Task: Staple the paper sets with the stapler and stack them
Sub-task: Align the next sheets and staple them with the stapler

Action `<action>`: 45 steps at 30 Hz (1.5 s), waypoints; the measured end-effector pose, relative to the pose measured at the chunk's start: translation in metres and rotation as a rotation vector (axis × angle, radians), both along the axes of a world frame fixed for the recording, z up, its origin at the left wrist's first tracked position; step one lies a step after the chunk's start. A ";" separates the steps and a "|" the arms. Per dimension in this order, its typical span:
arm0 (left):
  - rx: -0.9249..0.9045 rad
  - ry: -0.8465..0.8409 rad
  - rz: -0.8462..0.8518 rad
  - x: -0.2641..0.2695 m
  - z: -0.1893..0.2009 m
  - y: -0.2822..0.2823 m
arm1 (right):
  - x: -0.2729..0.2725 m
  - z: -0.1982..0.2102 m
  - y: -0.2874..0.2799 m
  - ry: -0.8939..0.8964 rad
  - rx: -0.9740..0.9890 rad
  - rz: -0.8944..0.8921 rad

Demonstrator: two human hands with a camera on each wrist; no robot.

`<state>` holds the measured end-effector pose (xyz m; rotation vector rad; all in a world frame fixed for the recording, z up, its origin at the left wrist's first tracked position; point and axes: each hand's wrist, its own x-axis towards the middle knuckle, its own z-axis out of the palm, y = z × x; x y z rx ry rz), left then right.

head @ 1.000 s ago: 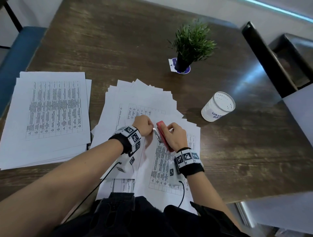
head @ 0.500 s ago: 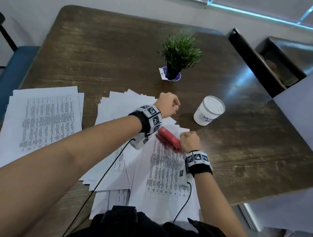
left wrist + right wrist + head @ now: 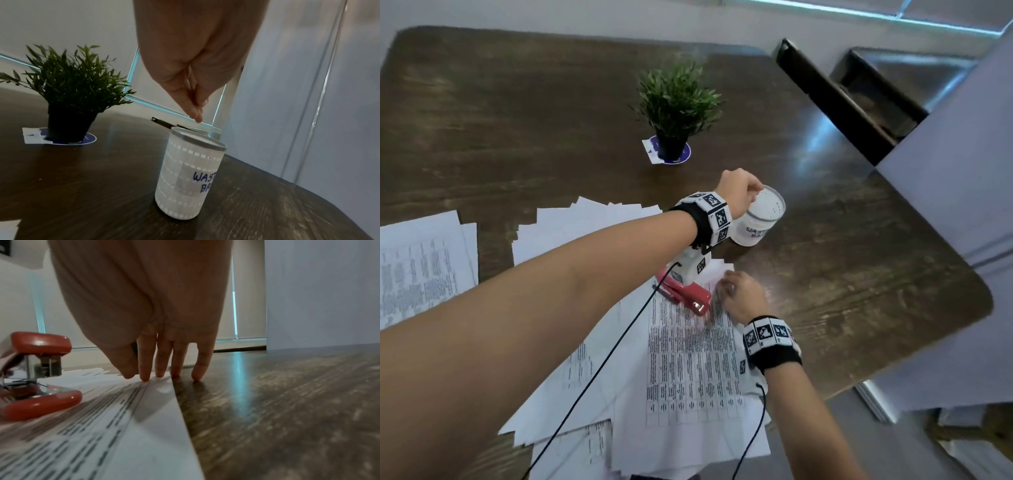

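Note:
The red stapler (image 3: 685,294) (image 3: 35,378) lies untouched on the top printed paper set (image 3: 688,370) (image 3: 123,426) near the table's front edge. My right hand (image 3: 724,287) (image 3: 164,376) stands just right of the stapler. Its straight fingertips (image 3: 145,378) press on the set's far right corner and on the wood beside it. My left hand (image 3: 756,196) (image 3: 195,116) hovers over the rim of a white cup (image 3: 758,219) (image 3: 189,175). Its fingertips are bunched together and point down, and I see nothing between them.
The cup bears a handwritten label starting "WAST". More sheets (image 3: 585,222) are fanned out under my left forearm. A separate paper stack (image 3: 417,270) lies at the far left. A small potted plant (image 3: 674,102) (image 3: 69,91) stands behind. The table edge (image 3: 962,329) is at the right.
My left hand left the papers and swung right to above the cup. My right hand let go of the stapler, which now lies on the set, and moved to the paper's corner.

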<state>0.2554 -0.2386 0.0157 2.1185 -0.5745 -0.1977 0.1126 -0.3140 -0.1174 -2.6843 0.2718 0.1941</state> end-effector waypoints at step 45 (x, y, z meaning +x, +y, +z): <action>0.696 0.142 0.146 -0.113 -0.118 0.197 | 0.034 0.024 0.138 0.056 -0.172 0.129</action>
